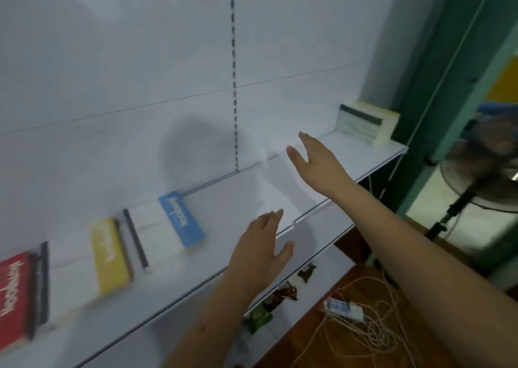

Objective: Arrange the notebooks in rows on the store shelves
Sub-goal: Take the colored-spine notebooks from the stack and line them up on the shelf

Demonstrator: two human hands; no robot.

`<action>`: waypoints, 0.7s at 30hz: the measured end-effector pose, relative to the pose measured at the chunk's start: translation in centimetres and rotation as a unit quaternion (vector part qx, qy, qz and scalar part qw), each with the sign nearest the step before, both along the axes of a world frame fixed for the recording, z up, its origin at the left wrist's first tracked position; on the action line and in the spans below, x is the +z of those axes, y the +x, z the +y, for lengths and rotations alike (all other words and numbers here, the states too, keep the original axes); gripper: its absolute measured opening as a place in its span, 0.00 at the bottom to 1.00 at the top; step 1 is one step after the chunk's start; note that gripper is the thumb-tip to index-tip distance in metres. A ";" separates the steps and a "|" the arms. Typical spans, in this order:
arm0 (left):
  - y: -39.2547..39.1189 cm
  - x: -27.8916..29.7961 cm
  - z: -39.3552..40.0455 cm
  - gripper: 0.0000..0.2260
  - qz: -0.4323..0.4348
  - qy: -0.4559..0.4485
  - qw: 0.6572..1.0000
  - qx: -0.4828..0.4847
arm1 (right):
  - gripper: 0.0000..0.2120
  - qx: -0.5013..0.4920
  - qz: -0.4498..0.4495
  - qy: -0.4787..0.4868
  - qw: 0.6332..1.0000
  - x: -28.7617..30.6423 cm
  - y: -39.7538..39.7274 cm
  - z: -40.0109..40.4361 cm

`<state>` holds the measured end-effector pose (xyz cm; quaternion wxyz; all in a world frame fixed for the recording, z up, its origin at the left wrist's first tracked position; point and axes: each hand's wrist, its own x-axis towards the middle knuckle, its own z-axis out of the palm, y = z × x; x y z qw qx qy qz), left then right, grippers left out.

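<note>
On the shelf (229, 199), notebooks (179, 221) seemingly left of both hands (316, 160), spread, empty.

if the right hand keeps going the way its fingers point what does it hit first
Probably the white back panel just above the shelf. The right hand points up and left of the notebook stack; depth is hard to judge.

White shelf (238, 199); notebooks banded red (12, 294), yellow (110, 258) and blue (182, 220); pale yellow stack (364, 123) at the far end.
</note>
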<state>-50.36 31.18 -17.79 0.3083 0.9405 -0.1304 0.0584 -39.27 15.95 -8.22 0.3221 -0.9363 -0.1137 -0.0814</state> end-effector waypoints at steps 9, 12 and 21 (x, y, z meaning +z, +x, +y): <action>11.0 -0.8 -20.8 0.29 0.012 0.023 0.999 -0.040 | 0.31 -0.092 -0.068 -0.098 0.989 0.4 8.8 -24.8; 14.4 -0.7 -24.9 0.29 0.010 0.026 0.999 -0.040 | 0.32 -0.094 -0.071 -0.128 0.985 0.0 12.2 -29.5; 26.5 -2.9 -32.1 0.32 0.022 0.024 0.998 -0.059 | 0.35 -0.119 -0.048 -0.159 0.979 -3.8 25.5 -37.3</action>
